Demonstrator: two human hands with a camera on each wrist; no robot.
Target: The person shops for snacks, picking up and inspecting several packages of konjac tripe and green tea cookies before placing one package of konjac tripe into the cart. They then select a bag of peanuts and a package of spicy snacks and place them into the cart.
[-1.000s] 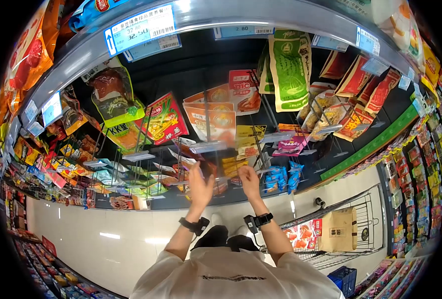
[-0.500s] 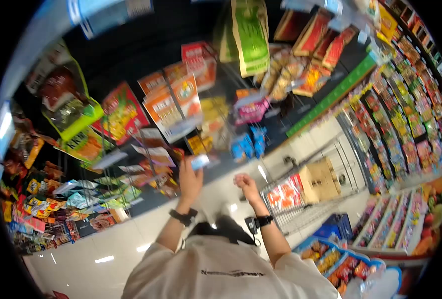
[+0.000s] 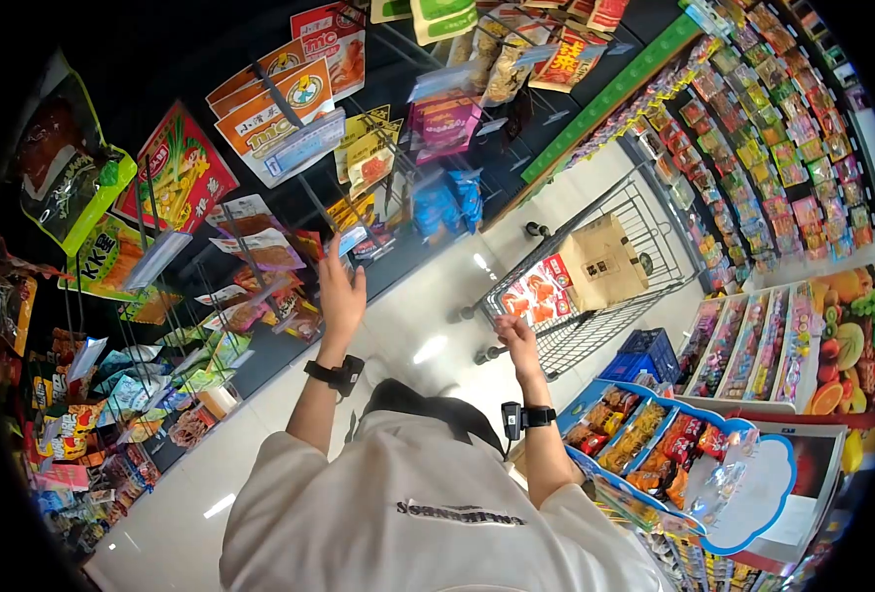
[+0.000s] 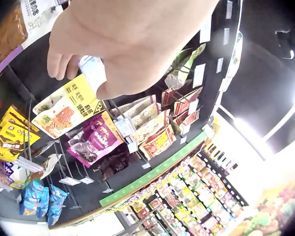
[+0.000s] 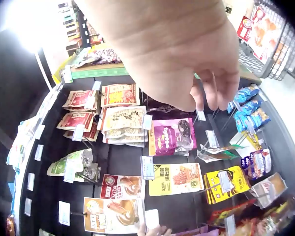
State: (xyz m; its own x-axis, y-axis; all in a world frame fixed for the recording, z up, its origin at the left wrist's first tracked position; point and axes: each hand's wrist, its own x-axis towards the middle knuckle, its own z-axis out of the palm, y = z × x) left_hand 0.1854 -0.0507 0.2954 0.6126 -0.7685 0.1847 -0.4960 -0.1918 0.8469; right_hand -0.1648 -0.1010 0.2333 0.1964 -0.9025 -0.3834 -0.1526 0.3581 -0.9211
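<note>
My left hand (image 3: pixel 342 301) is raised at the shelf, fingers extended and thumb apart. Its fingertips are right at a small white-and-blue price tag (image 3: pixel 354 238) on the front end of a hook. The left wrist view shows the tag (image 4: pixel 93 73) between the thumb and fingers of that hand (image 4: pixel 123 46). Near it hang orange-and-white packets (image 3: pixel 278 116) and yellow packets (image 3: pixel 368 158). My right hand (image 3: pixel 519 340) hangs over the floor beside the cart, away from the shelf, fingers loosely curled and holding nothing. Its fingers (image 5: pixel 219 91) overlap the hooks in the right wrist view.
A wire shopping cart (image 3: pixel 669 266) stands to the right, holding a brown paper bag (image 3: pixel 605 266) and red-and-white packages (image 3: pixel 541 294). Blue packets (image 3: pixel 447 202) hang low on the shelf. Behind it are a blue crate (image 3: pixel 645 357) and a snack display (image 3: pixel 655 449). Several hooks stick out leftward.
The head view has turned rightward, bringing the cart and snack display further in. My right hand has drawn back from the shelf toward the cart. The left hand stays at the shelf front.
</note>
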